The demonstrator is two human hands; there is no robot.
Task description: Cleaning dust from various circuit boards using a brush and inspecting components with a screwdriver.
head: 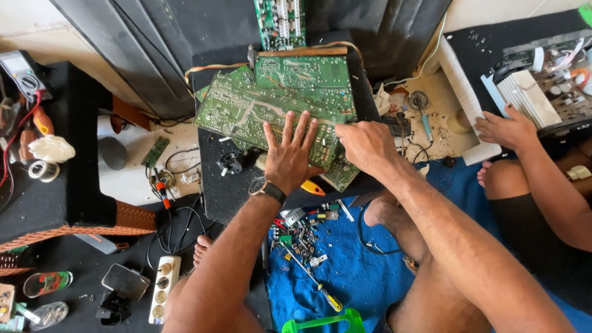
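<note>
Cluttered floor with a blue cloth (364, 277) fills the view, and a black box (228, 185) in the middle carries a stack of green circuit boards (271, 98). At far left lies a multimeter (21, 74), lower down a white power strip (163, 280). The left hand (290, 154) is released, fingers spread flat on the near edge of the top board. Just beside it, the right hand (367, 145) is curled on the board's right corner; if it really grasps, I cannot tell. The board's long axis runs left to right, lying beyond both hands. At far right, another person's hand (505, 129) touches a white tray (459, 80).
</note>
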